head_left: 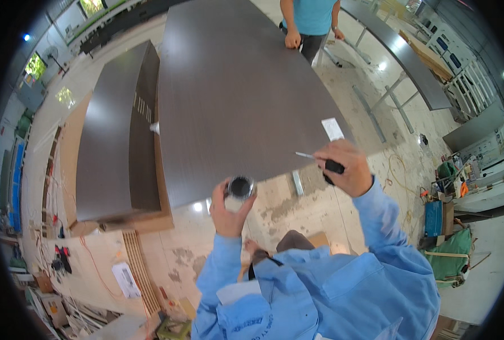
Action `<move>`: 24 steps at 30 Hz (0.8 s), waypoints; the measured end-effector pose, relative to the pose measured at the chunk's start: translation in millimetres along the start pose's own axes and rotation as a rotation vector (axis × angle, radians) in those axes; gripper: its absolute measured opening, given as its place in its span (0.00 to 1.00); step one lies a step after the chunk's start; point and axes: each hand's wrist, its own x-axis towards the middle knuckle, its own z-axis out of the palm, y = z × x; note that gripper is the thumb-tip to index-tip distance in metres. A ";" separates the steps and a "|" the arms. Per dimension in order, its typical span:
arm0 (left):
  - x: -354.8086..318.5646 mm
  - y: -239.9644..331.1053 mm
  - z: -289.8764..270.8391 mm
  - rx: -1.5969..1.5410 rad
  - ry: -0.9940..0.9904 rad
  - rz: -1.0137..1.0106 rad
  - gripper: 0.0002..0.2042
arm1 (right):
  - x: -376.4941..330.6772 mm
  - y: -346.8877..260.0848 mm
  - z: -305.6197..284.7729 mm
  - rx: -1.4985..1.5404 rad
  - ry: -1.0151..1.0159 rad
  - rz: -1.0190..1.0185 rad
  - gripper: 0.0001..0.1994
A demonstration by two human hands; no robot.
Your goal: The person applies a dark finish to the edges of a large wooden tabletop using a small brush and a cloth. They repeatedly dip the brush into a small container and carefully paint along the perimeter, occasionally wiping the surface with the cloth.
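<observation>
Metal cup clamped in left hand; right hand grips screwdriver, handle mostly hidden.

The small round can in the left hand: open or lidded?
Open: the can in the left hand shows a dark interior inside its shiny rim.

Metal ring and screwdriver held over the near edge of a dark panel

A short shiny metal ring, round with a dark hollow centre facing up, sits at the centre of the frame, pinched upright at the tips of the left hand, just below the near edge of the large dark wood-grain panel. Right of centre, a screwdriver with a black handle and thin silver shaft lies nearly level in the closed right hand, its tip pointing left over the panel's near right corner, close to a small white label.
</observation>
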 end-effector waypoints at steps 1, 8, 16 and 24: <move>-1.0 2.3 2.4 0.014 0.001 0.047 0.31 | 4.7 -14.1 -9.1 -0.068 -0.059 -0.048 0.12; -9.0 22.1 15.8 -0.024 -0.067 0.187 0.31 | 18.7 -80.2 -14.1 -0.404 -0.343 -0.336 0.08; -35.9 31.0 28.8 0.097 -0.170 0.232 0.32 | 6.6 -92.3 27.8 -0.592 -0.704 -0.414 0.04; -52.6 30.2 31.9 0.027 -0.149 0.179 0.30 | 7.2 -90.1 10.2 -0.540 -0.682 -0.350 0.06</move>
